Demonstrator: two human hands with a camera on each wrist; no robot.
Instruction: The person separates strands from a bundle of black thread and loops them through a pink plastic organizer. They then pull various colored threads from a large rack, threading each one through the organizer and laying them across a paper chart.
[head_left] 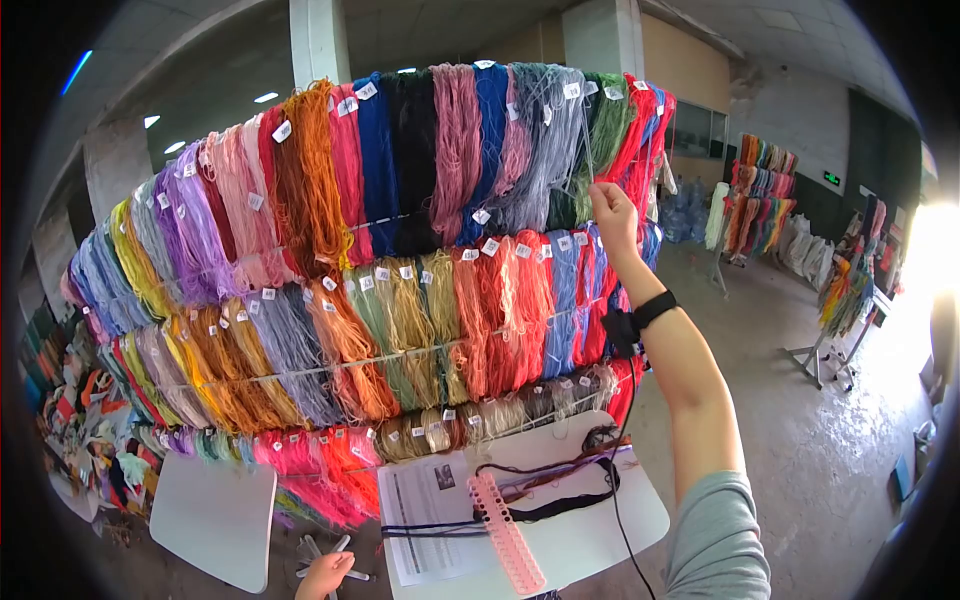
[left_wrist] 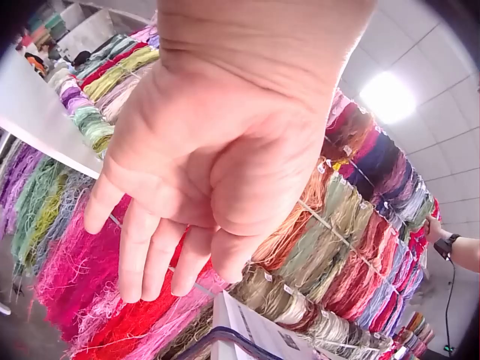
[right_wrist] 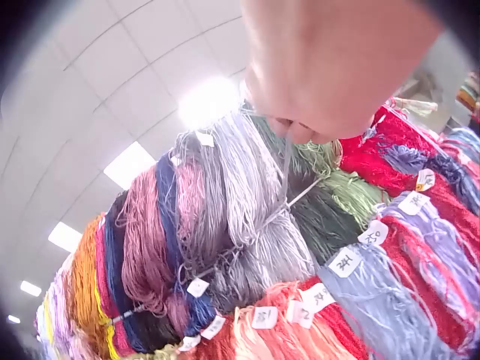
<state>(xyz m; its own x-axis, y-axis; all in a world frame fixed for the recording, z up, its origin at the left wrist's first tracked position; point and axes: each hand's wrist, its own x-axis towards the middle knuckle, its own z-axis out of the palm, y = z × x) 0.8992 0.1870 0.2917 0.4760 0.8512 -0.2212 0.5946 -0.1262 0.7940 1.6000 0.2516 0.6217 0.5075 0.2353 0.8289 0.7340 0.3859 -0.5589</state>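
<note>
My right hand [head_left: 617, 218] is raised to the upper right of a tall thread rack. Its fingers pinch a thin bundle of grey thread [right_wrist: 286, 166], pulled away from the grey skein [head_left: 548, 140] on the top row. Green skeins [right_wrist: 334, 199] hang beside the grey one. Small white number tags [right_wrist: 345, 260] are fixed to the skeins. My left hand [left_wrist: 217, 150] hangs low with palm showing and fingers relaxed, holding nothing. Pink and red skeins [left_wrist: 97, 277] lie behind its fingers in the left wrist view.
A white board [head_left: 640, 500] below the rack bears a printed sheet [head_left: 425, 560], a pink perforated strip [head_left: 505, 535] and dark thread bundles [head_left: 575, 503]. Another white panel [head_left: 215, 510] stands left. A black cable [head_left: 620, 510] runs down from my right wrist. More thread racks [head_left: 765, 190] stand far right.
</note>
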